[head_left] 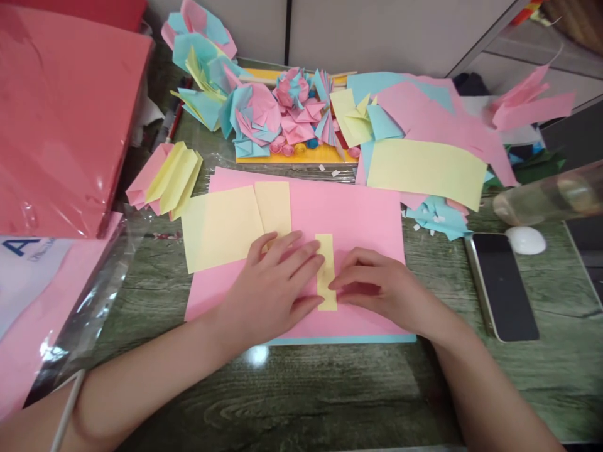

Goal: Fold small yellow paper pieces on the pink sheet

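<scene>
A narrow folded yellow paper strip [326, 270] lies on a pink sheet [353, 213] in the middle of the green table. My left hand [268, 289] lies flat with its fingers spread, pressing on the strip's left side. My right hand [377, 285] presses the strip's right edge with curled fingertips. Two larger yellow paper pieces [221, 226] lie on the pink sheet just left of my left hand.
Folded pink, blue and yellow paper flowers [282, 107] pile up at the back on a yellow board. A large yellow sheet [424, 169] lies right, a phone [504, 282] and white mouse [525, 240] beyond. A red paper pack [61, 113] sits left.
</scene>
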`<move>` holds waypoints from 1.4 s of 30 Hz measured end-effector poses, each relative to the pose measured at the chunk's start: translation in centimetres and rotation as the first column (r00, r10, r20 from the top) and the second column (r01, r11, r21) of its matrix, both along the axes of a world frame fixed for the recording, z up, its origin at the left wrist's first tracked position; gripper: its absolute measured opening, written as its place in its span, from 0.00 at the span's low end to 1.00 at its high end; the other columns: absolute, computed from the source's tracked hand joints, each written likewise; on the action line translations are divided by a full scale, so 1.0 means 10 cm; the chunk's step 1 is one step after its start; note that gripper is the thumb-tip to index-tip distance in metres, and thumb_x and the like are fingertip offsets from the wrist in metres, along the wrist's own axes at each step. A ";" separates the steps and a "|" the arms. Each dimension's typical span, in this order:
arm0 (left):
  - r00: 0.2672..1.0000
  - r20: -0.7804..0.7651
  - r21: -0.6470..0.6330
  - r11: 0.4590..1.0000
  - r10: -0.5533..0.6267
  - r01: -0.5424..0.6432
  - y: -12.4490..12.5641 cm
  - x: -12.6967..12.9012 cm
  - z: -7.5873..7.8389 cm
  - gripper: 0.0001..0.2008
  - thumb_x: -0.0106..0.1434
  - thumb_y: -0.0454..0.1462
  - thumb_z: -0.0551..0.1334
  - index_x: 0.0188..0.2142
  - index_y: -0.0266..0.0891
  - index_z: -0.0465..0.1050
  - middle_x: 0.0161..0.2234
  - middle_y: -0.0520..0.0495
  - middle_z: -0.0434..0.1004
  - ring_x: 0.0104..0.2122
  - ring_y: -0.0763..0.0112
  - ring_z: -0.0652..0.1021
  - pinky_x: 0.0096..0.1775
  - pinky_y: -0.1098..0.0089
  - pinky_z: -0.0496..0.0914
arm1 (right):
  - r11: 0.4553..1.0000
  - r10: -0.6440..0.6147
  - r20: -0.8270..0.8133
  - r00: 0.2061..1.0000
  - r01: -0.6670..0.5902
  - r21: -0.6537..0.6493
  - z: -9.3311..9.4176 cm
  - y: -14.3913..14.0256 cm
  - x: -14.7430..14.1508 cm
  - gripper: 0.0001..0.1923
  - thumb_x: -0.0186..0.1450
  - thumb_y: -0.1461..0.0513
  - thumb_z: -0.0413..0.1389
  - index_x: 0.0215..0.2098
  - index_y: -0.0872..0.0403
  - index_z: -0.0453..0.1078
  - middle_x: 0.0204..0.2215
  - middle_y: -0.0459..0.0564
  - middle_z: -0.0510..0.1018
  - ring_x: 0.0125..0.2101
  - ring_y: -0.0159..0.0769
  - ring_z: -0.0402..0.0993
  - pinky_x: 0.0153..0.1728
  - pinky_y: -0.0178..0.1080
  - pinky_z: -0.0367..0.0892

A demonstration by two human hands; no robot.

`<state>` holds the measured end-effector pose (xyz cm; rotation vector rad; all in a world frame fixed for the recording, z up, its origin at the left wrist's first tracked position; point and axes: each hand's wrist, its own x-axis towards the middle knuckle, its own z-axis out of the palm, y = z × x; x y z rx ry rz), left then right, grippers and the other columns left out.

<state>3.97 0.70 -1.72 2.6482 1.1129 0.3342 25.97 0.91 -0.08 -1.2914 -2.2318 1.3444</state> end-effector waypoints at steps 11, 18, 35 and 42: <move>0.999 0.031 -0.005 1.000 0.010 -0.010 0.03 0.00 0.01 0.13 0.65 0.39 0.51 0.47 0.41 0.66 0.55 0.50 0.65 0.56 0.58 0.59 0.54 0.51 0.55 | 1.000 0.023 0.035 0.999 -0.024 0.013 0.06 0.00 -0.02 0.11 0.60 0.65 0.54 0.40 0.46 0.71 0.35 0.44 0.69 0.37 0.29 0.66 0.37 0.35 0.65; 1.000 0.012 0.027 0.999 0.025 -0.025 0.02 0.00 0.01 0.14 0.65 0.42 0.51 0.47 0.40 0.66 0.55 0.51 0.66 0.56 0.58 0.60 0.54 0.51 0.54 | 0.999 0.022 -0.016 1.000 -0.022 0.034 0.01 0.00 0.00 0.07 0.61 0.62 0.54 0.37 0.48 0.72 0.33 0.44 0.68 0.36 0.29 0.65 0.37 0.34 0.63; 0.999 0.029 -0.072 0.997 0.029 -0.027 0.00 -0.01 0.07 0.17 0.63 0.41 0.52 0.50 0.40 0.65 0.56 0.50 0.64 0.57 0.56 0.58 0.55 0.50 0.50 | 0.983 -0.028 0.182 0.983 -0.007 0.186 0.06 -0.08 -0.20 0.04 0.63 0.62 0.51 0.32 0.52 0.67 0.33 0.46 0.69 0.37 0.32 0.63 0.41 0.40 0.57; 0.999 0.036 -0.059 0.998 0.025 -0.022 0.00 0.00 0.04 0.25 0.59 0.52 0.54 0.49 0.39 0.66 0.56 0.47 0.64 0.57 0.53 0.59 0.54 0.49 0.51 | 0.982 -0.028 0.210 0.977 -0.013 0.190 0.07 -0.11 -0.23 0.04 0.64 0.65 0.48 0.32 0.52 0.64 0.32 0.46 0.67 0.37 0.33 0.61 0.41 0.40 0.55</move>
